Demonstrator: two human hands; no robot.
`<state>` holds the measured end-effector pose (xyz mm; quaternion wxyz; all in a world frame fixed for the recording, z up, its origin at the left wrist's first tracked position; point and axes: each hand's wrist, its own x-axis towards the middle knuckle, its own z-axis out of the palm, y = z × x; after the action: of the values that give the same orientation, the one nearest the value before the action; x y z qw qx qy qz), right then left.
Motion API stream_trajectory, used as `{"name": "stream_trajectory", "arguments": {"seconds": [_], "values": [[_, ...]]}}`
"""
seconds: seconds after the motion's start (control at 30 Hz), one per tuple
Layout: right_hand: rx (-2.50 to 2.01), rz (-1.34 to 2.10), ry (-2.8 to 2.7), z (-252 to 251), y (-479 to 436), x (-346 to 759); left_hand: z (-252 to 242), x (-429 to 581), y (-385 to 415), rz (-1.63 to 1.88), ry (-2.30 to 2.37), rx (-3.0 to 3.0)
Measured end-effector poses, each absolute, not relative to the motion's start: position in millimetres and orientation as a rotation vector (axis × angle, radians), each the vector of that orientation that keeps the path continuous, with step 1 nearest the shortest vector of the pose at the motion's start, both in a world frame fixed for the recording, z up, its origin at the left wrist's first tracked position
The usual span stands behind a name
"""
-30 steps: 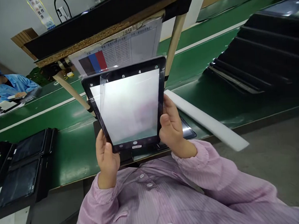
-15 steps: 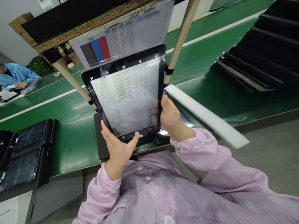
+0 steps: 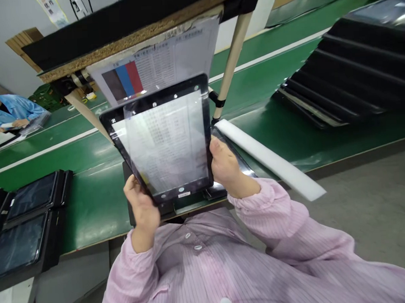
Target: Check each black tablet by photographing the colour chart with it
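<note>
I hold a black tablet (image 3: 164, 140) upright in front of me, its lit screen showing a pale table of text. A clear protective film covers most of the screen. My left hand (image 3: 140, 206) grips the lower left corner, fingers curled round the edge. My right hand (image 3: 225, 168) clasps the right edge near the bottom. Above the tablet hangs a printed sheet (image 3: 157, 61) with black, blue and red bars and a table. Beneath the tablet, another dark device (image 3: 224, 186) lies on the green belt.
A green conveyor belt (image 3: 89, 198) runs across in front of me. Black trays (image 3: 26, 219) with tablets sit at the left. A white foam strip (image 3: 271, 159) lies to the right. Stacked black trays (image 3: 354, 71) fill the far right. A person in blue (image 3: 6, 112) works at far left.
The tablet has shifted slightly left and down. My left hand moved from under the bottom edge, thumb near the home button, back to gripping the lower left corner.
</note>
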<state>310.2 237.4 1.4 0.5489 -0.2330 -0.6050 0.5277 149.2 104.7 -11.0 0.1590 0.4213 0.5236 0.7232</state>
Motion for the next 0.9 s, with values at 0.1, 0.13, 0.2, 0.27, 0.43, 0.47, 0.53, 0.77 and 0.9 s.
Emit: {"name": "stream_trajectory", "arguments": {"seconds": [0.1, 0.13, 0.2, 0.27, 0.43, 0.47, 0.53, 0.77, 0.9], "values": [[-0.466, 1.170, -1.518, 16, 227, 316, -2, 137, 103, 2.068, 1.254, 0.834], [-0.445, 1.118, -1.575, 23, 225, 319, 1, 134, 102, 2.051, 1.232, 0.769], [-0.421, 1.030, -1.706, 38, 223, 323, 4, 131, 100, 2.031, 1.213, 0.691], [-0.403, 0.987, -1.816, 51, 226, 327, 4, 130, 98, 2.023, 1.199, 0.637], [-0.419, 0.855, -1.981, 62, 235, 328, -2, 133, 94, 1.991, 1.162, 0.611], [-0.454, 0.826, -2.003, 60, 236, 326, -3, 134, 93, 1.980, 1.165, 0.617], [-0.530, 0.801, -2.028, 54, 236, 322, -4, 135, 89, 1.977, 1.181, 0.603], [-0.574, 0.981, -1.903, 28, 257, 337, 2, 112, 68, 1.919, 1.322, 0.471], [-1.193, 0.803, -1.750, -16, 295, 385, -13, 77, 60, 1.808, 1.560, 0.482]]}}
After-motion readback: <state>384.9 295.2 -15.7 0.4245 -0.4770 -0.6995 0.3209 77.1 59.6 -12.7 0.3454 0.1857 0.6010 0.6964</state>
